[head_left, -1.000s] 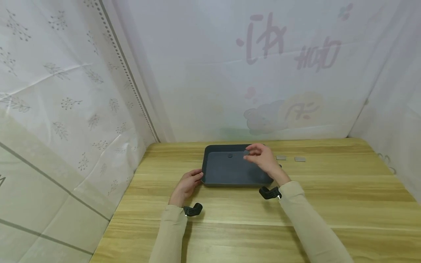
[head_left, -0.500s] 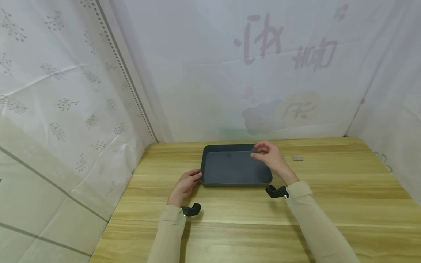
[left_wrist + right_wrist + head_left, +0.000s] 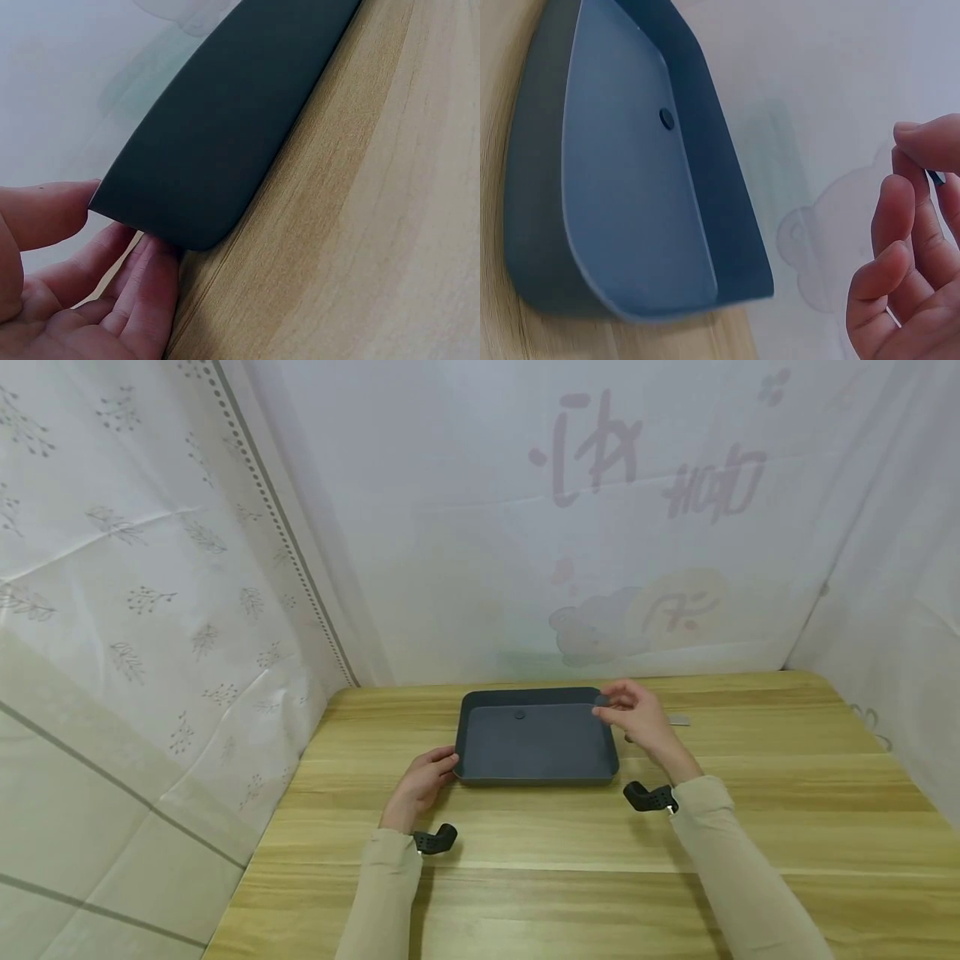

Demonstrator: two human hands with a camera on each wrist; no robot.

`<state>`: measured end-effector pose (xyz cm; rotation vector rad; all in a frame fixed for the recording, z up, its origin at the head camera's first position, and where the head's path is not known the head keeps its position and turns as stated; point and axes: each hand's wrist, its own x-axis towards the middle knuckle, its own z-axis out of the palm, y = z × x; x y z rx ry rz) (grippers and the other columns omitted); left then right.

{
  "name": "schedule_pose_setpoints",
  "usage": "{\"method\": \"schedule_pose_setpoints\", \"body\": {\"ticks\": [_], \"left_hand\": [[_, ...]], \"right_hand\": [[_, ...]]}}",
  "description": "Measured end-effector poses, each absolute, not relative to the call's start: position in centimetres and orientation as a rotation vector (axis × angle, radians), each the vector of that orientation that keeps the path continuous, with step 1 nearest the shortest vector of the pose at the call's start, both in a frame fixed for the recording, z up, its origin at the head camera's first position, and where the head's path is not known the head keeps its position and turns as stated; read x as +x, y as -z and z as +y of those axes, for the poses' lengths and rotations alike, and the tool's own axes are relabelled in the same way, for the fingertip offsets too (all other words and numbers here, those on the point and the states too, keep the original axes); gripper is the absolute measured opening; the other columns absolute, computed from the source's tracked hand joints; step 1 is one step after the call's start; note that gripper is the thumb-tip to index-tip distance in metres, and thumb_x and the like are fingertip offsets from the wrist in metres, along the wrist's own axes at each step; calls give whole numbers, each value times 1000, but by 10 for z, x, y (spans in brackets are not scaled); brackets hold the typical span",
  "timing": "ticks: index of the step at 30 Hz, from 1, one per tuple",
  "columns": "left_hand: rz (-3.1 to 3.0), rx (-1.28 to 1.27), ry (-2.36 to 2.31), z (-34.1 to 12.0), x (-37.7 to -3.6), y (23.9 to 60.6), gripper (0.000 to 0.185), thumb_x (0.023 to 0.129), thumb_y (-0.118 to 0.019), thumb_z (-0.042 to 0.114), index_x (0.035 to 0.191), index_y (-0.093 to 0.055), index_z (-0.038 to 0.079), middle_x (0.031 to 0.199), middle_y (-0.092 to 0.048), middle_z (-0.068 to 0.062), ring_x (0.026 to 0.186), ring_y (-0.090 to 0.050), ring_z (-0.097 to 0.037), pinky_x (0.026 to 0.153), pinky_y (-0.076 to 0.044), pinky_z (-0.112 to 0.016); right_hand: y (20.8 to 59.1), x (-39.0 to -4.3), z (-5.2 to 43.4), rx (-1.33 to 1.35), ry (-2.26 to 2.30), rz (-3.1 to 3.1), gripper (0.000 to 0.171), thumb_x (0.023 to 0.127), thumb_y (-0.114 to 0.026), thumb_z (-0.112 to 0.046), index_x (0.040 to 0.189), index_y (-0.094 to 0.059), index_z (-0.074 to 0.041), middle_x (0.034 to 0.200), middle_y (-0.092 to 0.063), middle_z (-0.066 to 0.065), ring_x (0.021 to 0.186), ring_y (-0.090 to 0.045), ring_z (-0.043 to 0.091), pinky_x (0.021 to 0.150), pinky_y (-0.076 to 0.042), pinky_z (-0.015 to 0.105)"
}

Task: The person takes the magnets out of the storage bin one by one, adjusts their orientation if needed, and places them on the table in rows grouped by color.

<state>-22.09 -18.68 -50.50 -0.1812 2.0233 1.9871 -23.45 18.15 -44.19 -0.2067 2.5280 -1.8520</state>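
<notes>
A shallow dark grey tray (image 3: 536, 747) lies on the wooden table. My left hand (image 3: 422, 783) grips its near left corner; in the left wrist view the thumb (image 3: 52, 214) is at the rim and the fingers lie against the wall below. My right hand (image 3: 641, 720) is over the tray's far right corner, pinching a small dark round disc (image 3: 602, 700) between thumb and fingertips. Mostly hidden by fingers, that disc (image 3: 936, 177) shows only an edge in the right wrist view. A similar disc (image 3: 520, 715) lies inside the tray, towards its back wall.
A small flat grey rectangular piece (image 3: 680, 721) lies on the table (image 3: 540, 893) right of the right hand, partly covered by it. A small dark thing (image 3: 628, 738) shows beneath that hand, beside the tray. A printed white curtain (image 3: 450, 568) hangs behind the table's back edge.
My right hand has moved right, carrying the pinched disc from over the tray's inside to its far right corner. It now covers one of two grey pieces. My left hand stays at the tray.
</notes>
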Motion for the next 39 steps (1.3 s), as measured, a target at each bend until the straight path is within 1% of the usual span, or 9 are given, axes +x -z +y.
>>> {"method": "schedule_pose_setpoints", "body": {"ticks": [4, 8, 13, 18, 20, 24, 30, 36, 39], "left_hand": [[2021, -179, -1989, -187, -222, 506, 43, 101, -45, 4, 142, -39, -10, 144, -41, -28, 129, -46, -37, 111, -38, -45], [2018, -188, -1994, -187, -222, 506, 44, 101, -46, 5, 141, -38, -10, 144, -41, -29, 129, -46, -37, 111, -38, -46], [2031, -187, -1987, -187, -222, 506, 44, 101, -46, 5, 141, -38, -12, 143, -41, -30, 129, -46, -36, 110, -38, -46], [2028, -184, -1986, -186, -222, 505, 44, 101, -45, 4, 141, -38, -11, 143, -41, -29, 128, -46, -36, 111, -38, -45], [2030, -178, -1987, -187, -222, 505, 44, 101, -45, 4, 141, -39, -11, 143, -42, -30, 127, -47, -36, 110, -39, -45], [2029, -169, -1993, -187, -221, 505, 44, 101, -46, 5, 140, -38, -12, 142, -42, -31, 127, -47, -37, 109, -40, -44], [2028, -170, -1994, -187, -220, 505, 44, 101, -46, 4, 141, -38, -13, 142, -41, -32, 128, -46, -38, 108, -40, -44], [2028, -163, -1990, -187, -221, 505, 45, 101, -46, 5, 141, -37, -12, 144, -39, -31, 131, -43, -40, 111, -37, -47], [2036, -149, -1987, -187, -222, 506, 45, 101, -46, 6, 141, -37, -13, 144, -39, -32, 131, -43, -41, 110, -38, -47]], "right_hand": [[444, -233, 190, -205, 1872, 2535, 40, 88, -72, -23, 120, -55, -6, 87, -66, -12, 76, -61, 13, 67, -50, 31], [446, -232, 199, -217, 1905, 2551, 37, 88, -71, -18, 118, -55, -4, 85, -66, -11, 73, -60, 14, 61, -49, 29], [451, -231, 210, -220, 1928, 2584, 34, 88, -71, -15, 116, -56, -3, 80, -63, -12, 69, -60, 7, 63, -50, 25], [450, -228, 218, -175, 1911, 2626, 37, 88, -71, -16, 118, -56, 0, 86, -62, -11, 69, -59, 4, 64, -49, 22], [447, -226, 220, -158, 1897, 2648, 37, 88, -71, -14, 118, -56, 3, 88, -60, -8, 68, -57, 4, 63, -48, 23], [447, -224, 224, -151, 1880, 2690, 35, 88, -71, -12, 116, -56, 4, 87, -56, -8, 66, -54, 3, 60, -46, 21], [462, -229, 234, -123, 1870, 2732, 36, 88, -72, -17, 115, -58, 1, 85, -55, -12, 69, -54, 3, 59, -47, 22], [470, -229, 241, -99, 1812, 2788, 34, 88, -71, -19, 114, -60, 0, 89, -54, -8, 72, -53, 4, 61, -49, 26], [475, -229, 245, -88, 1799, 2807, 35, 88, -72, -18, 115, -60, 1, 89, -53, -6, 72, -53, 5, 60, -50, 24]]}}
